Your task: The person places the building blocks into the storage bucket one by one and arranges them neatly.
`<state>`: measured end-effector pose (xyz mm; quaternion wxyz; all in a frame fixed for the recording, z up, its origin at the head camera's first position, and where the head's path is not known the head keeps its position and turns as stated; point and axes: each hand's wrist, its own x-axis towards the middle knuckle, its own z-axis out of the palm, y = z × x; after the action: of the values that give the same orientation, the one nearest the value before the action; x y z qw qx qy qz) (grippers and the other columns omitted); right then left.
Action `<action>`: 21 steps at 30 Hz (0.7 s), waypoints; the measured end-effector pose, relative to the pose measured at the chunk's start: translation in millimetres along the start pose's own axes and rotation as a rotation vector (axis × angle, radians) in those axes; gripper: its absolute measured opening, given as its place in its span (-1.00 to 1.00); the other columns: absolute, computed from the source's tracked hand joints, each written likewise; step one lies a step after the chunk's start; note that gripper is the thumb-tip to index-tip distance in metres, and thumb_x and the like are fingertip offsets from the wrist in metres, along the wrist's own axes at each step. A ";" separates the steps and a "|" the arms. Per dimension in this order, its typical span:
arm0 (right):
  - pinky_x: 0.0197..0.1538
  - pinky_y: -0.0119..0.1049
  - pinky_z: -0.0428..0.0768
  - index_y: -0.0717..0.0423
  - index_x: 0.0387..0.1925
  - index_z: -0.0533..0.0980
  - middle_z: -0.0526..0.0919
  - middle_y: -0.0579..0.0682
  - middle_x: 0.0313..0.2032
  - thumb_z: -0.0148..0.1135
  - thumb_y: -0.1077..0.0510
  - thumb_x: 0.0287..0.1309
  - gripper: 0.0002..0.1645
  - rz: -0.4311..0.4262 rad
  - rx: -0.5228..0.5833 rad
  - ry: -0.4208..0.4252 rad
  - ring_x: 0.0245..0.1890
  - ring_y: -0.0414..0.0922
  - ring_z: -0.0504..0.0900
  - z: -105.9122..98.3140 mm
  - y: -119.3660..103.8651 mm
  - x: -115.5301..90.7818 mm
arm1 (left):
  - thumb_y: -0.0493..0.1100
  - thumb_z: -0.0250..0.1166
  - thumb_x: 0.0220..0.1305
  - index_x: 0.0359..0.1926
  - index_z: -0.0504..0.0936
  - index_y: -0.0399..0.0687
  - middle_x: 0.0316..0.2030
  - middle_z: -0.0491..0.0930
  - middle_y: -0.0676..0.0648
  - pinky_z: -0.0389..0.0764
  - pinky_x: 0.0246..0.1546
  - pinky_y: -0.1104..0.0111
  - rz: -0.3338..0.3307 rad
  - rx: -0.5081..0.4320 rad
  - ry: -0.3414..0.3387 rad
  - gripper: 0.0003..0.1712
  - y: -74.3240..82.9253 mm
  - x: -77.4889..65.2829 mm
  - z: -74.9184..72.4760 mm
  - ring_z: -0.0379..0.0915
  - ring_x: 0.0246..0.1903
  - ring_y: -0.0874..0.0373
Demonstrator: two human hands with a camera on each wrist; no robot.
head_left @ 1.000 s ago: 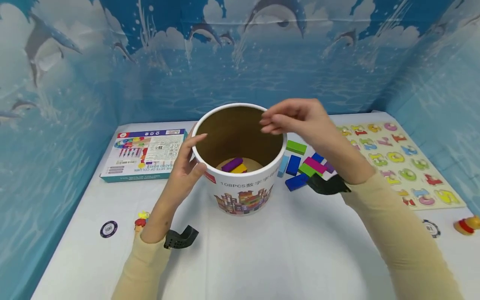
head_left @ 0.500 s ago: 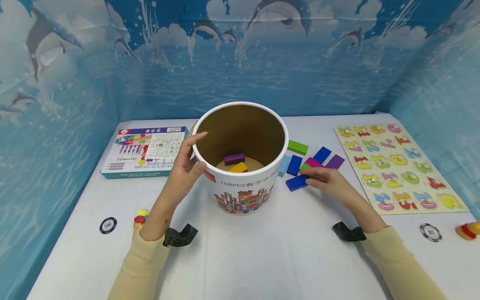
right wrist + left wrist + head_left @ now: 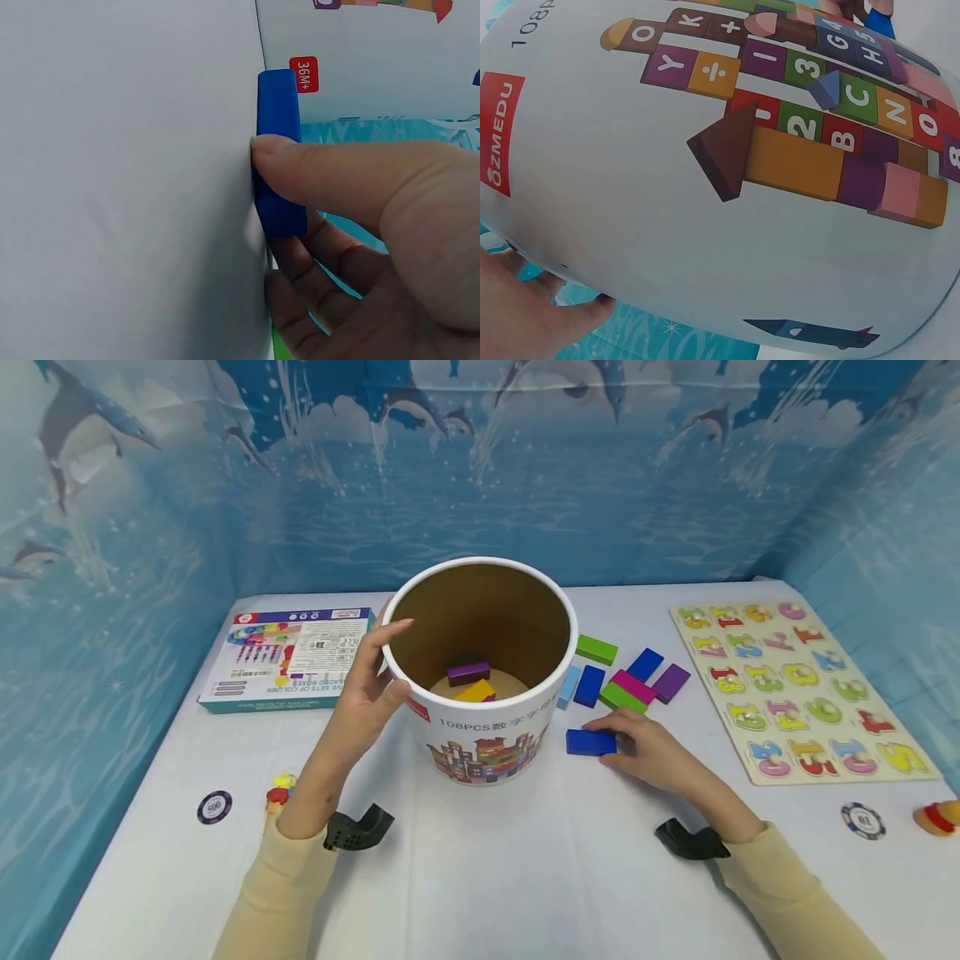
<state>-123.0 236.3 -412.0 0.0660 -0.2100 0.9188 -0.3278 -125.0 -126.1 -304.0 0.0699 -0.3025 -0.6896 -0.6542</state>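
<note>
A large white bucket point(image 3: 487, 714) stands upright, with a printed picture of coloured blocks on its side. My left hand point(image 3: 363, 697) holds its left side, one finger over the rim and the thumb on the outer wall. Inside the bucket lie a purple block point(image 3: 468, 673) and a yellow block point(image 3: 476, 692). On the table to the right of the bucket, my right hand point(image 3: 648, 750) pinches a blue block point(image 3: 588, 742). In the right wrist view, the thumb presses against that blue block point(image 3: 279, 105), and the fingers lie on its other side.
Several loose blocks lie behind my right hand, including a green block point(image 3: 597, 649) and a purple block point(image 3: 671, 682). A number puzzle board point(image 3: 806, 693) lies at right, a flat box point(image 3: 281, 664) at left. Round chips point(image 3: 214, 807) and small toys point(image 3: 937, 817) lie nearer the front.
My right hand has come down from above the bucket's rim to the blue block, which has shifted and turned slightly. The purple block inside has settled. My left hand stays on the bucket.
</note>
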 end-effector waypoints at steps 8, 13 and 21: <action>-0.08 -0.32 0.51 0.09 0.06 0.40 0.49 0.06 -0.01 0.24 0.15 0.04 -0.51 -0.025 0.265 -0.003 -0.04 -0.09 0.43 -14.0 -17.2 -1.3 | 0.19 0.11 0.13 0.23 0.10 -0.21 0.35 -0.16 -0.11 0.00 0.16 -0.14 0.000 0.003 0.001 -0.20 5.2 0.3 0.8 -0.24 0.31 0.01; -0.17 -0.41 0.53 0.19 0.05 0.39 0.47 0.06 -0.02 0.12 0.24 0.13 -0.59 -0.028 0.478 0.002 -0.13 -0.14 0.47 -40.3 -38.1 -5.8 | 0.19 0.11 0.13 0.23 0.10 -0.21 0.36 -0.18 -0.09 0.00 0.16 -0.14 0.000 0.003 0.003 -0.20 5.5 0.6 1.5 -0.27 0.32 0.01; -0.10 -0.31 0.54 0.25 -0.07 0.43 0.44 0.10 -0.07 -0.14 0.41 0.22 -0.71 -0.269 1.007 0.024 -0.10 -0.07 0.47 -91.4 -94.9 10.3 | 0.19 0.13 0.11 0.23 0.09 -0.22 0.36 -0.21 -0.10 -0.05 0.16 -0.15 -0.009 0.013 0.018 -0.17 4.2 -0.1 1.8 -0.31 0.33 0.01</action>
<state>-123.4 218.2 -281.1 0.1056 -0.2646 0.6129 -0.7370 -122.2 -124.6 -300.7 0.0749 -0.2929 -0.6945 -0.6529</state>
